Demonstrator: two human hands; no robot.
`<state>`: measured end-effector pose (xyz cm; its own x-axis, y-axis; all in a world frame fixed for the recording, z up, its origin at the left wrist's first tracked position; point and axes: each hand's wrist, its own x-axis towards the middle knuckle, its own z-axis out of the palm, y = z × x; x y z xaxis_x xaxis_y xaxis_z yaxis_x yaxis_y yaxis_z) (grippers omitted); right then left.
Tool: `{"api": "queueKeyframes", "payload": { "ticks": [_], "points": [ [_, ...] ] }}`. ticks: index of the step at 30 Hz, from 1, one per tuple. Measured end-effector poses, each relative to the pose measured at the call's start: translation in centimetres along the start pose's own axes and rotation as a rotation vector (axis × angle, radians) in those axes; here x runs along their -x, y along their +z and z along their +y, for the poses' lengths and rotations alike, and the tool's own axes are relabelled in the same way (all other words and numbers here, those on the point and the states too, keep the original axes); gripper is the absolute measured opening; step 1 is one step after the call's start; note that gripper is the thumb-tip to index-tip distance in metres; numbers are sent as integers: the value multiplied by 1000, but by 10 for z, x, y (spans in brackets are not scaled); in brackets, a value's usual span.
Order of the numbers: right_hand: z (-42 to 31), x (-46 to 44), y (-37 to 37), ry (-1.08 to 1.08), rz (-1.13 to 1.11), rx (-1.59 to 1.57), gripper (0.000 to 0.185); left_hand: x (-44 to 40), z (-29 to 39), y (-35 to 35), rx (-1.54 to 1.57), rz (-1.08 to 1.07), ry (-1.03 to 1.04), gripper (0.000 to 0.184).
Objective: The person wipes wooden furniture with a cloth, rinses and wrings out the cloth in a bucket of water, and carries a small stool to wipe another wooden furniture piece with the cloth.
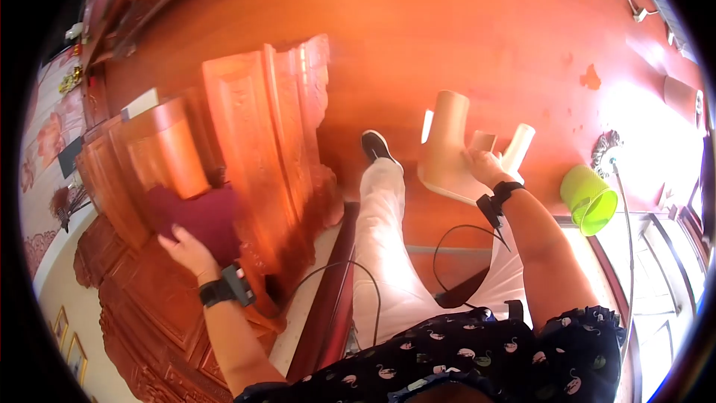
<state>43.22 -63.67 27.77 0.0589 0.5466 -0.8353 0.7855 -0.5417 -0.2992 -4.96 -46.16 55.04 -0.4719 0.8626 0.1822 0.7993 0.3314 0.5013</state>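
On the left, my left hand [188,254] grips the edge of a maroon cloth [201,218], its thumb over the fabric. The cloth lies against a carved reddish-brown wooden chair [253,127], beside a rounded wooden part of it. Out to the right, my right hand [488,168] is closed on a beige plastic stool [445,145] held tilted above the floor, with its thick legs pointing away from me. The fingers of that hand are partly hidden by the stool. Both wrists carry black bands, with thin cables running near my legs.
Reddish-brown floor [388,15] spreads ahead, with a dark patch at the right. A lime-green bucket [589,198] and a mop head [607,151] are at the right. My dark shoe [375,146] is near the chair. A wooden shelf unit [149,0] stands upper left.
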Motion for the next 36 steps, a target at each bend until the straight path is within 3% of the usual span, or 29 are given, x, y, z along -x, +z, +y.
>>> {"api": "queueKeyframes", "payload": {
  "ticks": [3, 8, 10, 12, 13, 14, 16, 19, 24, 26, 28, 35, 36],
  "points": [
    [6, -17, 23, -76, -311, 42, 50, 0, 2, -1, -50, 20, -10, 44],
    [36, -49, 99, -61, -623, -69, 53, 0, 10, -4, -280, 69, -23, 55],
    [44, -57, 123, -34, -719, -97, 53, -27, -47, -47, -639, 60, 199, 52],
    [57, -73, 151, -34, -760, -105, 53, -43, -75, -82, -750, 11, 290, 47],
    [57, -74, 153, -75, -811, -123, 53, -31, -58, -68, -552, 59, 191, 44],
    [62, -74, 156, -114, -861, -140, 53, -48, -77, -92, -619, 70, 282, 43],
    [83, -79, 191, -43, -831, -95, 52, -45, -67, -79, -648, 88, 273, 43],
    [86, -90, 190, 195, -967, -346, 60, -41, -58, -60, -653, 102, 268, 43],
    [97, -126, 222, 135, -903, -238, 59, -48, -54, -49, -627, 117, 288, 44],
    [105, -139, 233, -18, -867, 73, 56, -51, -55, -48, -607, 115, 300, 44],
    [106, -150, 231, -69, -817, 161, 56, -55, -60, -50, -592, 117, 314, 44],
    [54, -202, 133, -193, -372, 64, 53, -112, -84, -71, -561, 118, 474, 46],
    [46, -201, 113, -230, -261, 36, 52, -125, -93, -69, -634, 220, 573, 56]
  ]
}}
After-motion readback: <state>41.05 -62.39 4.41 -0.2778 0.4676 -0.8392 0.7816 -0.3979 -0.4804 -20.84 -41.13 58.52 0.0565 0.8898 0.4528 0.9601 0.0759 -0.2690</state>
